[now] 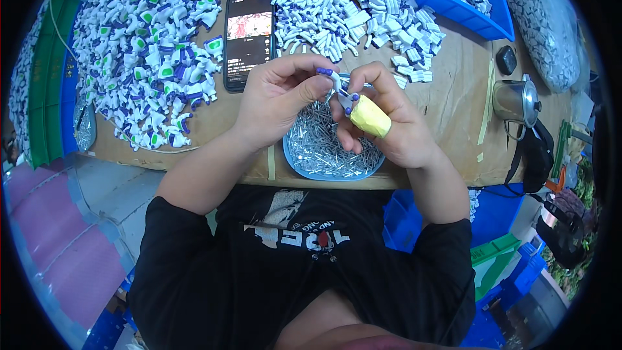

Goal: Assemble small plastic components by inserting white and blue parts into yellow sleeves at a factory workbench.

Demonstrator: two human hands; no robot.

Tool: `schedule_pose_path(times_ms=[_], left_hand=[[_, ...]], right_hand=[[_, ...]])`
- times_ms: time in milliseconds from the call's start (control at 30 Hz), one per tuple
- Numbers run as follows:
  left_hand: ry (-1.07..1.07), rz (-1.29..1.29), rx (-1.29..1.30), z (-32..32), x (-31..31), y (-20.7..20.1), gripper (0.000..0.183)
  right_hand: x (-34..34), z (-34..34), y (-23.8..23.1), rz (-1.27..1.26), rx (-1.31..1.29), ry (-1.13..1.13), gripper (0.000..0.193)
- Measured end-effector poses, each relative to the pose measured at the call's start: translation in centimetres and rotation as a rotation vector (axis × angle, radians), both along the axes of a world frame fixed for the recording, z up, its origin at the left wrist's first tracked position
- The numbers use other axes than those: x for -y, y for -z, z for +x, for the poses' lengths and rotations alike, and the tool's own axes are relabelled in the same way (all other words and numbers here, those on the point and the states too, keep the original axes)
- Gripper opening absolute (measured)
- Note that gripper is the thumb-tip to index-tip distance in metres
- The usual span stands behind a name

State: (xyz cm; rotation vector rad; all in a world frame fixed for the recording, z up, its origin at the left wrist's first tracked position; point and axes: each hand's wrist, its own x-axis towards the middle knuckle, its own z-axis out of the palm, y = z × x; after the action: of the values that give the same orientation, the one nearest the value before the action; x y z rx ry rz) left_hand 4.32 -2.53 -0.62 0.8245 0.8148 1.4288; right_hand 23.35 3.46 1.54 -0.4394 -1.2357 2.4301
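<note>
My left hand [275,97] is closed in a pinch on one end of a small white plastic part with purple tips [334,79]. Close against it, my right hand [398,113] is curled round the other end, a purple-tipped white piece [348,100]; whether the two ends are joined cannot be made out. Yellow tape [370,117] wraps the right thumb. Something thin and shiny shows by the right index finger, too small to name. Both hands are above a light blue tray [311,174] full of loose metal pins [337,149].
White-and-purple figure parts with green patches [149,58] heap at the left. A lit phone [248,39] lies beside them. White plastic pieces [317,16] pile up behind my hands, before blue bins [460,10]. A metal lidded cup [515,102] stands right, near a bagged heap [538,32].
</note>
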Motion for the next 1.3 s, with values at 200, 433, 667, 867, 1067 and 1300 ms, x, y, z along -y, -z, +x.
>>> schedule_pose_path(times_ms=[200,433,667,867,1067,1300], left_hand=[[-0.128,0.206,-0.457,-0.1,0.0,-0.6,0.017],[-0.065,0.442,-0.700,-0.2,0.3,-0.4,0.021],[-0.054,0.164,-0.034,0.5,0.3,-0.5,0.024],[0.145,0.050,0.004,-0.2,0.2,-0.2,0.029],[0.134,0.018,-0.141,-0.1,0.3,-0.4,0.029],[0.148,0.000,-0.301,-0.7,0.4,-0.9,0.024]], right_hand=[[0.1,0.1,-0.6,-0.022,0.048,0.007,0.022],[0.2,-0.1,-1.4,0.042,0.109,0.043,0.039],[0.0,-0.3,-1.2,0.248,0.067,0.216,0.044],[-0.1,0.0,0.0,0.759,0.200,0.335,0.039],[0.0,0.0,-1.2,1.124,0.429,0.196,0.038],[0.3,0.5,0.2,0.817,0.284,0.359,0.053]])
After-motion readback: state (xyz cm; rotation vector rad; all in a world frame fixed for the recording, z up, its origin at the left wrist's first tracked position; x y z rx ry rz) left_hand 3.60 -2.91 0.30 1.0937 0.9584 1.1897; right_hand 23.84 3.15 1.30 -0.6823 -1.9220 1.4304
